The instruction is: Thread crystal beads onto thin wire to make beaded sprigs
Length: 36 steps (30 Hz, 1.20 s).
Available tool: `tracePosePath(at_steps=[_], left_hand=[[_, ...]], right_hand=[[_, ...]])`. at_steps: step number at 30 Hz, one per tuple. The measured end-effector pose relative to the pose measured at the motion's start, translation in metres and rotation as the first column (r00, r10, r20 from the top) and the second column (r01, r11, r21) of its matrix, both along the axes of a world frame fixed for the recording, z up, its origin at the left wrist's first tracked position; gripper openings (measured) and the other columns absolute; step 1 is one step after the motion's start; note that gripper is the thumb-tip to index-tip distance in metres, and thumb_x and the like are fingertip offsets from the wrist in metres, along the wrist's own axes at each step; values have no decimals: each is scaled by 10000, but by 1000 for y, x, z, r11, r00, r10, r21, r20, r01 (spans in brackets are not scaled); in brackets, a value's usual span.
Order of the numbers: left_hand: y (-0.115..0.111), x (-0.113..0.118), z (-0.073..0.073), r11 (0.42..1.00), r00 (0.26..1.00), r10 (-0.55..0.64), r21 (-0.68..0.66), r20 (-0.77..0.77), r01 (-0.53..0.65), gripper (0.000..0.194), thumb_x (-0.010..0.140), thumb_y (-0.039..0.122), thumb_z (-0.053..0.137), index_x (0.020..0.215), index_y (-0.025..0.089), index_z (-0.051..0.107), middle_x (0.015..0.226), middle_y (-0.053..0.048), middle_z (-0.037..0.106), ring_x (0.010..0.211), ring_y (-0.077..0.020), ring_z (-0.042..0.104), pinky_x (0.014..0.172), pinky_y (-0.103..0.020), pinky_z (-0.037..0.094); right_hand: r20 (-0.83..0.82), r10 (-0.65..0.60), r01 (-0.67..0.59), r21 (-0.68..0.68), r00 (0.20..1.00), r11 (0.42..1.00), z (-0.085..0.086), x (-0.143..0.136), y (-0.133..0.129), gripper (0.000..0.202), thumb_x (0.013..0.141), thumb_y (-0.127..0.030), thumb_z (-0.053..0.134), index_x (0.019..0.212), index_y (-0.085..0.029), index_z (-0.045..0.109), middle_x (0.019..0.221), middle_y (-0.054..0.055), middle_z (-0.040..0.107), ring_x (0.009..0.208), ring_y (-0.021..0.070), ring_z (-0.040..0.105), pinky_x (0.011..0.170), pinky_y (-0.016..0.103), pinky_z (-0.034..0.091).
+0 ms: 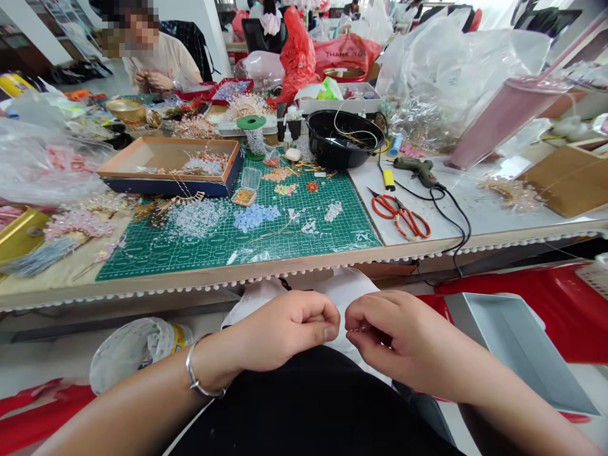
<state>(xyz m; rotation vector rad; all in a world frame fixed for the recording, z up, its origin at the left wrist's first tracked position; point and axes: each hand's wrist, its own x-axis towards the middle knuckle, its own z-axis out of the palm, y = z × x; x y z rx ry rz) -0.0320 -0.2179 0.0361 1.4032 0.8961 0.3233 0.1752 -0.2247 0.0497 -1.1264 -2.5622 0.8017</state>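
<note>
Both hands are held close together over my lap, in front of the table edge. My left hand [294,326], with a silver bangle at the wrist, has its thumb and index finger pinched together; whatever they hold is hidden. A narrow gap separates it from my right hand [399,335], which is closed in a pinch too. A tiny thin brownish piece [360,329] shows between its fingertips, too small to name. Beyond the hands, a green cutting mat [313,237] bears blue flower-like pieces [256,217], clear beads [197,217] and a small box of gold beads [244,197].
Red-handled scissors [401,215], a glue gun [415,170] with its cord and a black bowl [345,139] are on the right. A shallow box [171,166] stands at left. A pink tumbler [506,123] stands farther right. Across the table sits another person [164,60].
</note>
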Motion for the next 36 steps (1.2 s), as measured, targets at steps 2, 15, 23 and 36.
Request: tracePosePath(at_steps=[2, 15, 23, 36], left_hand=[[-1, -1, 0, 999, 999, 26, -27, 19, -25, 193, 853, 351, 538, 826, 162, 558, 623, 45, 379, 561, -89, 296, 522, -231, 259], [-7, -6, 0, 990, 991, 135, -37, 16, -134, 203, 848, 363, 549, 792, 168, 536, 576, 63, 349, 527, -82, 278, 504, -237, 215], [-5, -7, -1, 994, 995, 88, -69, 36, -86, 221, 852, 388, 556, 838, 168, 555, 584, 65, 343, 532, -79, 278, 494, -231, 215], [4, 2, -12, 971, 988, 96, -229, 122, -66, 279, 846, 389, 558, 889, 130, 651, 502, 48, 479, 469, -64, 386, 507, -201, 299]], right_hand=[[-29, -14, 13, -8, 999, 1000, 0, -1, 1, 121, 764, -83, 509, 746, -203, 512, 623, -59, 488, 549, 89, 420, 527, 224, 302], [-126, -209, 187, -171, 970, 967, 3, 9, -3, 126, 828, -153, 544, 896, -250, 586, 804, -31, 639, 678, 108, 571, 567, 202, 426], [-151, -110, 113, 14, 982, 993, -5, 8, -3, 114, 846, -123, 500, 809, -208, 566, 674, -30, 588, 595, 103, 510, 559, 230, 383], [-171, -22, 42, 112, 985, 993, -21, -1, 0, 127, 870, -122, 484, 818, -183, 582, 656, -8, 596, 596, 119, 514, 563, 254, 362]])
